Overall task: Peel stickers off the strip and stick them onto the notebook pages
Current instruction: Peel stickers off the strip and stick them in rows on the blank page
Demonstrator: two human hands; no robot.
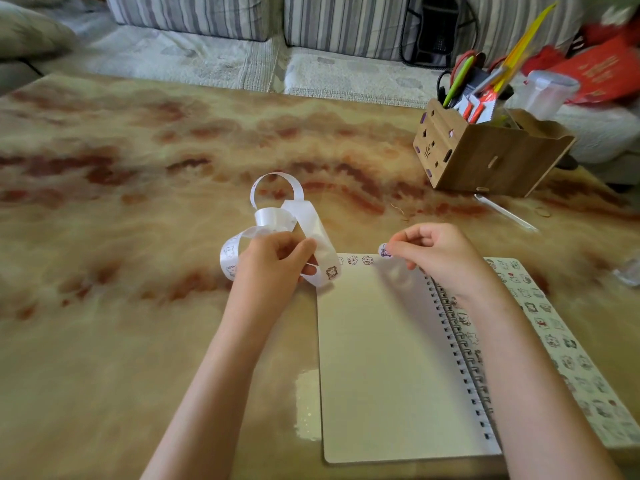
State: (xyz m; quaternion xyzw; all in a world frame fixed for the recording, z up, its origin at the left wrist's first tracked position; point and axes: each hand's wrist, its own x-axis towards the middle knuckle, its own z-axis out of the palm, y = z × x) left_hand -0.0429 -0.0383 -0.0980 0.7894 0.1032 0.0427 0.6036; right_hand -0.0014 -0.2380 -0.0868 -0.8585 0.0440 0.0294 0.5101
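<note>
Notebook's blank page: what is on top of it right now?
A row of small stickers runs along the top edge of the left page. The right hand pinches a round sticker there. Whatever lies under that hand is hidden.

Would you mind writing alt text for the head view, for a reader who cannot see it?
A person's right hand pinches a round sticker at the top edge of an open spiral notebook, where a few stickers already sit. Their left hand holds a curling white sticker strip beside it, on a marbled table with a wooden pen box.
</note>
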